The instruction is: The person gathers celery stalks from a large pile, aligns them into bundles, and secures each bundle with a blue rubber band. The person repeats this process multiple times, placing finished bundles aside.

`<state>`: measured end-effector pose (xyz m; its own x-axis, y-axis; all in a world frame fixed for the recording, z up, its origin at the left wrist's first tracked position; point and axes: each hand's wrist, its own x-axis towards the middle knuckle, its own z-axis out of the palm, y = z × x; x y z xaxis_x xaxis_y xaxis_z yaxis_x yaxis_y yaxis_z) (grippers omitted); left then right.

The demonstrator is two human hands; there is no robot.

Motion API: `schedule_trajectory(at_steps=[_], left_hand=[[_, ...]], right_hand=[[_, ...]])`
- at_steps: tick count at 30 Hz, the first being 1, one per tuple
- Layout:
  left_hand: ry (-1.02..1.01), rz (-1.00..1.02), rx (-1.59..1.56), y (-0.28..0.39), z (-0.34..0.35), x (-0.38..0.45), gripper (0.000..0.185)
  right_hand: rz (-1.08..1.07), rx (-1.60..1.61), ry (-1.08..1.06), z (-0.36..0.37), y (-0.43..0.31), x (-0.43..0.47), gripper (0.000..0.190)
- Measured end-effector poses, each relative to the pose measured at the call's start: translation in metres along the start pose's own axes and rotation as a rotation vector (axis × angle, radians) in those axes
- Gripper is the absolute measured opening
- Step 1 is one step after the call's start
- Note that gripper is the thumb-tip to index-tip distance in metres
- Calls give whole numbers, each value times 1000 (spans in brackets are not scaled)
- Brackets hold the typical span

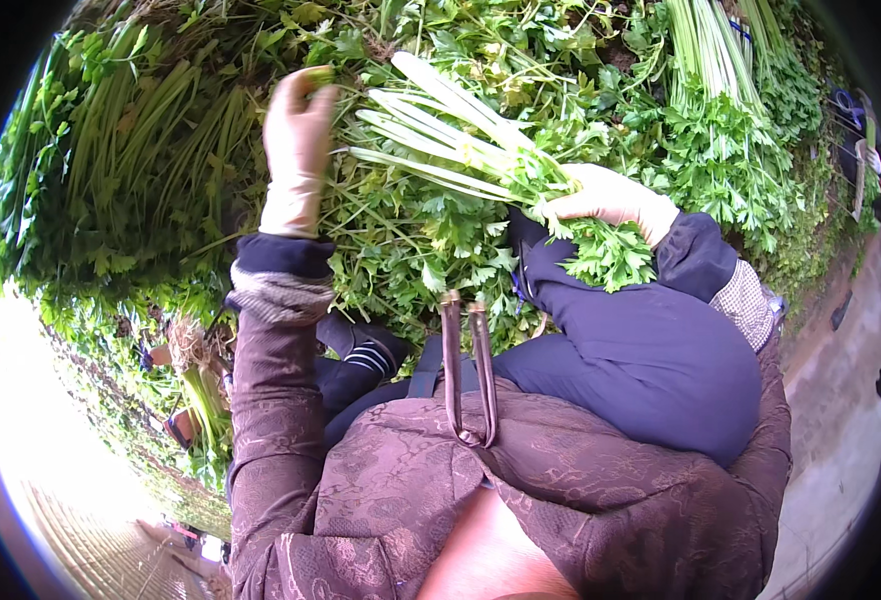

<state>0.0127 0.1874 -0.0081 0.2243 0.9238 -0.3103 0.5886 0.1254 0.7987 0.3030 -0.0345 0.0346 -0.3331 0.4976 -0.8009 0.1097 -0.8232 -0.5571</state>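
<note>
My right hand (609, 196), in a pale glove, is closed around the leafy part of a celery bunch (463, 142). The pale stalks fan out up and to the left, and leaves hang below the hand over my bent knee. My left hand (304, 112), also in a pale glove, is raised left of the stalk ends, apart from the bunch. Its fingers are curled, with a yellow-green bit at the fingertips; whether it grips this is unclear. Loose celery leaves (440, 247) lie beneath both hands.
A large pile of celery (133, 150) lies at the left. More celery bunches (718, 97) lie at the upper right, one with a blue tie. At the lower left are celery with roots (193, 352) and a brown shoe-like item (183, 429). Bare ground (830, 420) shows at the right.
</note>
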Motion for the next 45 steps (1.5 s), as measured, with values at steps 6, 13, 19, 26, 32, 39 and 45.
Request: schedule_trajectory(at_steps=[6,13,19,26,32,39,45], left_hand=[[-301,742,399,-10,77,-17,24],[-382,835,547,-16,62,-7,16],[-344,960,654,-19,46,13,16],[182,68,-215,-3,-16,72,12],[344,123,-516,4,-123,116,21],[110,25,-299,-23,-27,-18,29],[-728,-779,-1140,24,127,-125,83]], right_hand=[[-42,31,-34,0,7,4,47],[-110,-51,-16,-4,24,11,50],[-119,-241,34,-2,9,15,50],[-65,205,14,-2,-22,-15,57],[-129,123,93,-17,-31,-24,61],[203,551,248,-9,-14,-32,25],[-85,410,108,1,-5,-39,45]])
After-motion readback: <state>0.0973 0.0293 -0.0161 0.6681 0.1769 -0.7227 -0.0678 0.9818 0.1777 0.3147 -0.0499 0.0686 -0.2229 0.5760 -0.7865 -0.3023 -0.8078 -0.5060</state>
